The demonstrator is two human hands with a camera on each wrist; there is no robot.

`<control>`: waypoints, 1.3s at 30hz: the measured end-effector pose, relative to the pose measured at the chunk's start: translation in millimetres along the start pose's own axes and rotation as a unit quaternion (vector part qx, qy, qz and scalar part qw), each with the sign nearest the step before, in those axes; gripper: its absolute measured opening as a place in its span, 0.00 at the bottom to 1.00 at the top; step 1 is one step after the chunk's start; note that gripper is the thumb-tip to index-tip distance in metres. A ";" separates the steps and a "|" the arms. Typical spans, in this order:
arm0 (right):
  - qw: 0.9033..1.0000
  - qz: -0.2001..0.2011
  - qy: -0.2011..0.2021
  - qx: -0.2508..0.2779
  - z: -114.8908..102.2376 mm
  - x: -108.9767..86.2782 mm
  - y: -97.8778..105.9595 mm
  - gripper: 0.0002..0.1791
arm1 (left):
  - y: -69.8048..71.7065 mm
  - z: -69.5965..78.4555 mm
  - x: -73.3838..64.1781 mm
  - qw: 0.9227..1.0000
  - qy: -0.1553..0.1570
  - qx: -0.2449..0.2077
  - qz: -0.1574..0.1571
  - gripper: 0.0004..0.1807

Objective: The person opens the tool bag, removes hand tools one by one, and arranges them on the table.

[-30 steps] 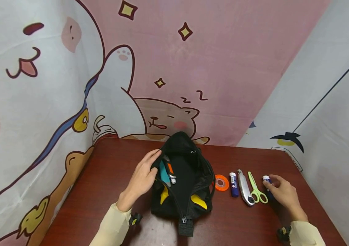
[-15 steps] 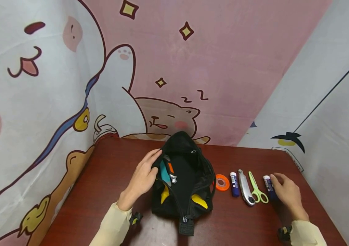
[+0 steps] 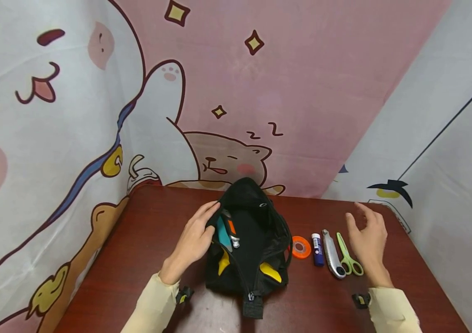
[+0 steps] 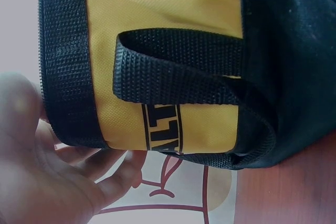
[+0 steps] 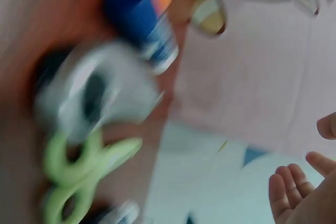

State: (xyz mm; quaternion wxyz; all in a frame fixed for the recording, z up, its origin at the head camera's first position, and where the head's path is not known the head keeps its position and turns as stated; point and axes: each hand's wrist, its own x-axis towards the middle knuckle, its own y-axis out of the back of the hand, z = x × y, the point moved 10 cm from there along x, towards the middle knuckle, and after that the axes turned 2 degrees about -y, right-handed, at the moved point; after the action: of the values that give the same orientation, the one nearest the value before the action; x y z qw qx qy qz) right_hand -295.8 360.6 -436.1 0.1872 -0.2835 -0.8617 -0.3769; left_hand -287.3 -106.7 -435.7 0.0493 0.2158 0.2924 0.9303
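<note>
A black and yellow tool bag [image 3: 257, 277] lies unzipped on the table. My left hand [image 3: 194, 238] holds its left rim; in the left wrist view the fingers [image 4: 118, 177] bend around the zip edge, beside a black webbing loop [image 4: 173, 69]. Inside the bag are a teal item [image 3: 222, 233] and an orange and black one with a metal tip [image 3: 233, 236]. My right hand [image 3: 367, 240] hovers over the right side of the table, fingers spread and holding nothing. Nearest it are green scissors [image 3: 348, 259], a silver utility knife [image 3: 332, 254] and a blue glue stick [image 3: 317, 249].
An orange tape roll [image 3: 301, 247] sits between the bag and the glue stick. In the blurred right wrist view, a white-capped item [image 5: 123, 213] shows at the bottom edge. Printed cloth walls [image 3: 323, 92] rise behind the table [image 3: 152, 222] and along both sides.
My right hand has left the second glue stick, rising and moving left and away from me; it now hides that stick in the head view. The left hand stays on the bag.
</note>
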 end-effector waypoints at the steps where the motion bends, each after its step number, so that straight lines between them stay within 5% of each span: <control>1: 1.000 0.012 0.016 0.012 -12.9 -0.4 -0.6 0.25 | 0.0 0.2 0.0 1.000 0.000 0.000 0.000 0.35; 9: 0.987 0.012 0.121 0.101 -99.7 -11.8 -20.4 0.27 | -0.4 0.6 -0.2 1.000 0.001 0.001 0.000 0.34; 17: 0.971 -0.015 0.173 0.162 -156.8 -24.3 -46.6 0.27 | -0.5 -0.6 -0.3 1.000 -0.002 0.005 0.001 0.34; 39: 0.956 -0.103 0.160 0.221 -230.7 -35.4 -107.1 0.27 | -0.1 1.0 -1.6 1.000 -0.005 -0.001 0.003 0.34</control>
State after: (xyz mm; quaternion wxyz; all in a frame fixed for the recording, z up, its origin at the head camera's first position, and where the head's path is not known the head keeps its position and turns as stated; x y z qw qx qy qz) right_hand -310.9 114.4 -364.3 0.3410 -0.0800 -0.9069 -0.2344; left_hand -285.5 -106.5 -435.6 0.0483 0.2216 0.2911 0.9294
